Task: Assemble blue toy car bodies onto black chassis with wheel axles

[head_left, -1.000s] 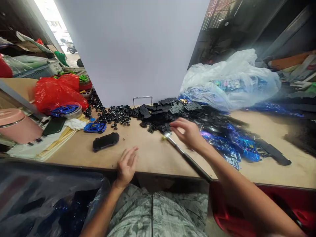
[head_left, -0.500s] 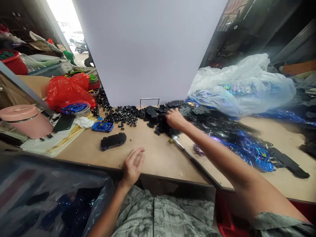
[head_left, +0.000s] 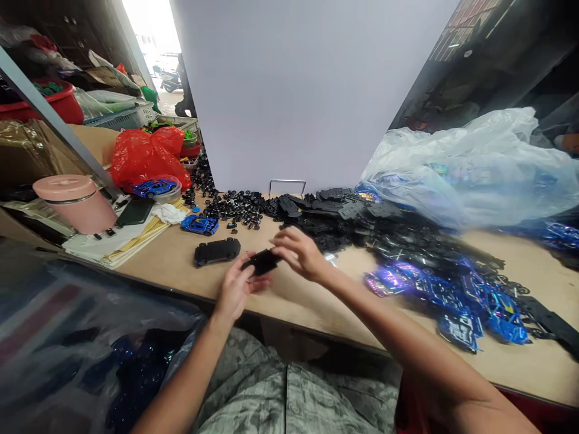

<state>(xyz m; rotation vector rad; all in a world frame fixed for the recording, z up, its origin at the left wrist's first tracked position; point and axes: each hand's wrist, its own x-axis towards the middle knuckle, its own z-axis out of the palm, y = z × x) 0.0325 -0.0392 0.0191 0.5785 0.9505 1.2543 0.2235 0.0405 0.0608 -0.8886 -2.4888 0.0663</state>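
Observation:
A black toy car chassis (head_left: 261, 263) is held above the near part of the table, slightly blurred. Fingers and thumb of my left hand (head_left: 234, 290) close round its left end. My right hand (head_left: 299, 254) has its fingertips at the right end, pinching it. Just left of my hands, a toy car (head_left: 217, 251) lies wheels-up with its black underside showing. Beyond that stands a blue toy car (head_left: 199, 224). A heap of black chassis (head_left: 335, 211) lies behind my right hand, beside a pile of small black wheel sets (head_left: 235, 208).
Shiny blue car body shells (head_left: 456, 295) spread over the table's right side. A big translucent bag (head_left: 470, 163) bulges behind them. A pink canister (head_left: 75, 204), a dark phone (head_left: 136, 212) and a red bag (head_left: 149, 158) sit at left. A plastic-lined bin (head_left: 136, 361) is below the left table edge.
My right hand has come back from the chassis heap with a black chassis and brought it to my left hand, which now grips it too. The view has shifted a little.

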